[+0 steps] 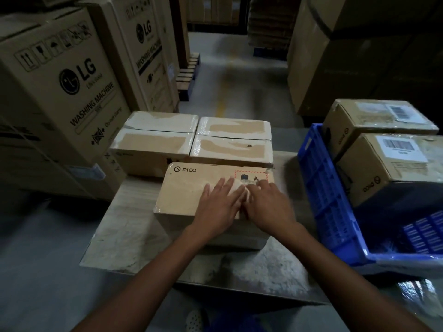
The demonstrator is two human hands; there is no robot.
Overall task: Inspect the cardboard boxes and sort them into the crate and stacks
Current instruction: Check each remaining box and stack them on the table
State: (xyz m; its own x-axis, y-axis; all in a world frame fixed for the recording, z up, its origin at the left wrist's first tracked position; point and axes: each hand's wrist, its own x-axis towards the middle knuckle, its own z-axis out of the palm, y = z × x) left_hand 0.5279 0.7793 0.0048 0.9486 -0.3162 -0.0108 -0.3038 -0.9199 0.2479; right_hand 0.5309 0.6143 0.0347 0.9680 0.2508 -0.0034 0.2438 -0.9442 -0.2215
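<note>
The fingers of the left hand are laid straight and flat on the box. Those of the right hand are blurred over a pale tape patch; whether it is pinched cannot be told. The box is set on the table, against two taped boxes behind, with the crate to the right. If the tape is pulled hard, cardboard could be torn; if the box is pushed, the taped boxes could be shoved.
</note>
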